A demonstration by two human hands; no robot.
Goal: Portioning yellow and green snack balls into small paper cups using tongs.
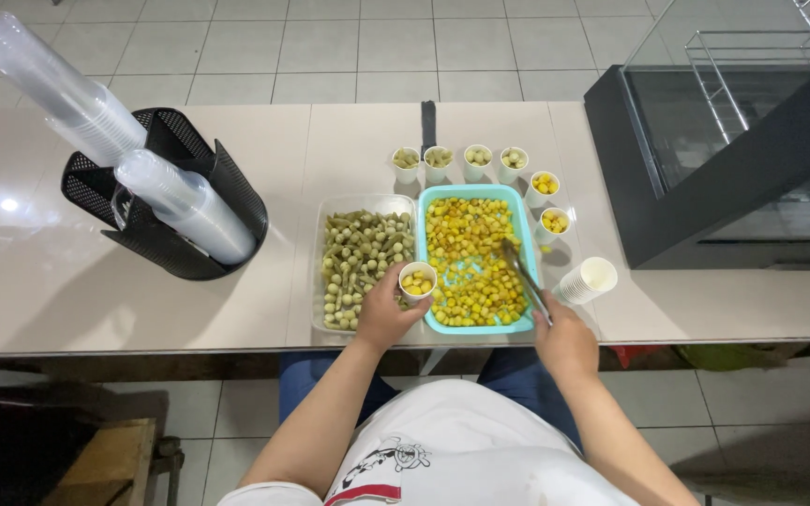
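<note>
We list, by colour: a turquoise tray [435, 200] of yellow and orange pieces [469, 258]; a clear tray [316, 281] of olive-green pieces [360, 258]; small white paper cups [472, 164], some filled green, some yellow; a stack of white cups [585, 279]; grey metal tongs [525, 281]; a black mesh holder [175, 201] with translucent cups [58, 84]; a beige table [96, 290]; pale grey floor tiles [377, 47]; a black display case [733, 159].

I'm at a food stall counter: trays [365, 270] of snacks, filled sample cups [458, 161], stacked lids [96, 122], a glass display case [733, 131], tiled floor.
</note>
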